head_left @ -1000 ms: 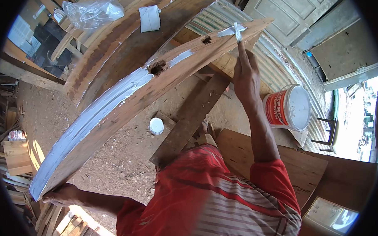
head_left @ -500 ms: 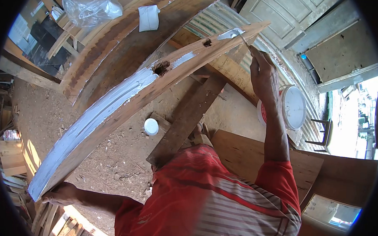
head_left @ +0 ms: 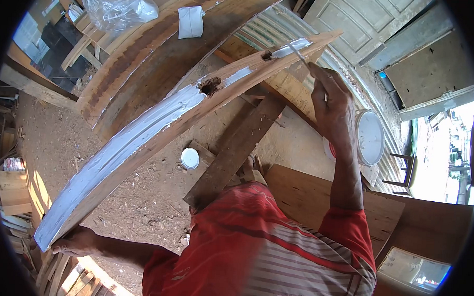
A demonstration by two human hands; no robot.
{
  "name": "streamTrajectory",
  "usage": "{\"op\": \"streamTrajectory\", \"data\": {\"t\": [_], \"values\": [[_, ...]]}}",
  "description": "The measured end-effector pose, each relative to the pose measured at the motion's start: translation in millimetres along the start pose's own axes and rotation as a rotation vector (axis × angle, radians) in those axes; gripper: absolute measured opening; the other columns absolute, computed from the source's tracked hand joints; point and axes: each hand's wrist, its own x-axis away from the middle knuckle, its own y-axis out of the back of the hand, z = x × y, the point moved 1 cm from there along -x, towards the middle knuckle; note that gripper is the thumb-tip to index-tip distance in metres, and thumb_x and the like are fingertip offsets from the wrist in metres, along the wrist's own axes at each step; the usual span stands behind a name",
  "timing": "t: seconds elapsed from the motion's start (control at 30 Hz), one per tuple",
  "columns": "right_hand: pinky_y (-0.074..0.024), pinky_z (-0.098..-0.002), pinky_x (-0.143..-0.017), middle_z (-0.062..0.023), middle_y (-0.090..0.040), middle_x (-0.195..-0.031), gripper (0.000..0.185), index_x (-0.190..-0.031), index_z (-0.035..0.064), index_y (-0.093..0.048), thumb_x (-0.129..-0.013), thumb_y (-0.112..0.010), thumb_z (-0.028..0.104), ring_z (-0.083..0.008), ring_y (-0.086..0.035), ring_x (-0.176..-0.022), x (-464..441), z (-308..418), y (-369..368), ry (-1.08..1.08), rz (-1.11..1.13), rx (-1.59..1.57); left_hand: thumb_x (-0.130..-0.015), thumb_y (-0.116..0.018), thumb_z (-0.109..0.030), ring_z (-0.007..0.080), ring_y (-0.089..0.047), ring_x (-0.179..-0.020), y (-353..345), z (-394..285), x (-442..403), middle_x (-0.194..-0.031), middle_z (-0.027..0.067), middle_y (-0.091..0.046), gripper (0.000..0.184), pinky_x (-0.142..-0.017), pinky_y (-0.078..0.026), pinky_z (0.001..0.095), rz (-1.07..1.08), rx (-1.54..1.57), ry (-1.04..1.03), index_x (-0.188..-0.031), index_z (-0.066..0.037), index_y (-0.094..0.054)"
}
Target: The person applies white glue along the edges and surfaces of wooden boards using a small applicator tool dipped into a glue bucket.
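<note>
A long curved wooden beam (head_left: 164, 137) slants across the head view, its upper edge coated with a white paste (head_left: 128, 131). Two dark ragged holes break that edge, the larger hole (head_left: 210, 86) near the middle. At the lower left end, my left hand (head_left: 77, 241) is wrapped round the beam from beneath. My right hand (head_left: 333, 96) is closed on a thin, pale spatula (head_left: 300, 55), whose tip touches white paste beside the smaller hole (head_left: 266, 55). The spatula's handle is mostly hidden in my fingers.
A round white lid or tub (head_left: 189, 158) sits on the debris-covered ground. A white bucket (head_left: 369, 138) stands right of my forearm. Wide curved boards (head_left: 146, 66) lie behind the beam, bearing a white packet (head_left: 190, 22) and clear plastic bag (head_left: 119, 12).
My right hand has drawn the spatula left and down along the beam's edge. White paste now reaches the smaller hole. My left hand keeps its grip.
</note>
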Motion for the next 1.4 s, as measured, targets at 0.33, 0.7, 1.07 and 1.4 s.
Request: {"op": "streamTrajectory", "data": {"t": [0.33, 0.7, 1.07, 1.4], "values": [[-0.0579, -0.0458, -0.086, -0.0118, -0.069, -0.115, 0.042, -0.136, 0.0102, -0.067, -0.095, -0.064, 0.003, -0.0341, -0.069, -0.103, -36, -33, -14, 0.198, -0.071, 0.344, -0.1, -0.041, -0.08, 0.0375, -0.056, -0.133, -2, 8, -8, -0.147, 0.0267, -0.05, 0.094, -0.111, -0.052, 0.0542, 0.113, 0.067, -0.088, -0.149, 0.001, -0.04], [-0.0569, -0.046, -0.087, -0.0172, -0.07, -0.12, 0.038, -0.134, 0.0069, -0.068, -0.098, -0.06, 0.002, -0.0375, -0.07, -0.103, -13, -23, -23, 0.02, -0.052, 0.15, -0.104, -0.035, -0.076, 0.039, -0.054, -0.135, 2, 5, -6, -0.15, 0.0267, -0.05, 0.091, -0.115, -0.047, 0.0563, 0.067, 0.108, -0.05, -0.148, 0.002, -0.044], [-0.0585, -0.0433, -0.085, -0.018, -0.07, -0.121, 0.039, -0.135, 0.006, -0.068, -0.096, -0.064, 0.002, -0.0361, -0.073, -0.1, 6, 39, -5, 0.114, 0.092, -0.192, -0.1, -0.032, -0.083, 0.0397, -0.054, -0.136, 0, 6, -2, -0.147, 0.0287, -0.052, 0.102, -0.115, -0.047, 0.0554, 0.184, 0.063, -0.137, -0.148, 0.006, -0.045], [-0.0557, -0.0416, -0.08, -0.0194, -0.072, -0.112, 0.031, -0.129, 0.0029, -0.071, -0.1, -0.06, 0.004, -0.0332, -0.073, -0.091, -18, -26, -3, -0.089, -0.051, -0.038, -0.099, -0.032, -0.084, 0.0367, -0.06, -0.123, 3, 14, -12, -0.13, 0.0247, -0.059, 0.097, -0.106, -0.053, 0.052, 0.192, 0.054, -0.235, -0.135, 0.003, -0.052]]}}
